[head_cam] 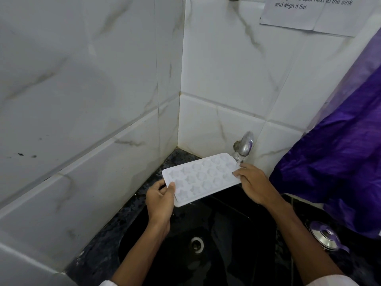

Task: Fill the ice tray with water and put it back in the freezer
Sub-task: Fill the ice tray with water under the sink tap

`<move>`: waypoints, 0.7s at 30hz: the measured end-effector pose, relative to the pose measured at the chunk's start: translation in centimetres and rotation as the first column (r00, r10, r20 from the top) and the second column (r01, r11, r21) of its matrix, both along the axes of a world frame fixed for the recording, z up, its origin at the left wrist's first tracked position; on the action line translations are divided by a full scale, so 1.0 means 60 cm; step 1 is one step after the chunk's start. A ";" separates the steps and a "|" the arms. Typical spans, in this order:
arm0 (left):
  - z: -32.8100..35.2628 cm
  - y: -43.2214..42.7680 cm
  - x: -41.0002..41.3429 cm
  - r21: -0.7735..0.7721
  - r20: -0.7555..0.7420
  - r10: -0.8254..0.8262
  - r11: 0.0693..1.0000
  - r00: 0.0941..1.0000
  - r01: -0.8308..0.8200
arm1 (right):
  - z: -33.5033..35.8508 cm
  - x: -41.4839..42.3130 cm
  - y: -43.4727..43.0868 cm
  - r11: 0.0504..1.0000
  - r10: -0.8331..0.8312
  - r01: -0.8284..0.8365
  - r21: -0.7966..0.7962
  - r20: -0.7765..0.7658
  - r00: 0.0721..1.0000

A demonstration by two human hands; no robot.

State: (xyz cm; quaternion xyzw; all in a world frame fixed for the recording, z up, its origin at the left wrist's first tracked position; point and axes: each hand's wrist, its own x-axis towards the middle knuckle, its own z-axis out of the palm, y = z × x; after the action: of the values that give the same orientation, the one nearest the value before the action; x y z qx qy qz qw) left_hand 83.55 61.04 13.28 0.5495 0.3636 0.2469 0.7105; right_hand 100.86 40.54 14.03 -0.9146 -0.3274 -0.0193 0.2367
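— Over the sink [237, 230], what is being held?

— A white ice tray [202, 178] with star-shaped cups. Both hands hold it roughly level above the sink's far rim.

— How does each hand hold it?

— The left hand [160, 200] grips the tray's near left corner, with the thumb on top and the fingers curled underneath. The right hand [254, 182] holds the opposite short edge, its fingers bent over the rim. Its thumb is hidden.

— And the tap?

— The steel tap [244, 146] comes out of the tiled wall [82, 89] behind the sink, and the tray's far right corner sits right under its spout. Something clear glints there, but I cannot tell whether water is running. The cups are too pale to show whether they hold any.

— Anything else around the sink?

— A dark speckled counter [99, 250] surrounds it, and a metal drain [197, 244] shows in its bottom. Right of the sink lies a steel lid [324, 237], with a purple sheet [340, 162] hanging above that. High above the sink, a printed paper [309, 11] is stuck to the wall.
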 end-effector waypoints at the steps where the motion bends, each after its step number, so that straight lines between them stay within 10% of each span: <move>1: 0.001 0.000 -0.001 0.001 0.002 0.002 1.000 1.000 -0.002 | -0.002 0.002 0.001 1.000 -0.008 0.008 -0.011 -0.005 1.000; 21: -0.003 0.000 -0.001 -0.003 -0.003 -0.015 1.000 1.000 0.015 | -0.004 -0.013 -0.008 0.998 -0.049 0.051 0.026 -0.064 0.997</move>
State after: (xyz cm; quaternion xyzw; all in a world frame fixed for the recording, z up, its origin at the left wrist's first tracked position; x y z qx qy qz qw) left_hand 83.49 61.02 13.09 0.5516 0.3609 0.2401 0.7127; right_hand 100.07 40.09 13.78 -0.9194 -0.2963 -0.0007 0.2588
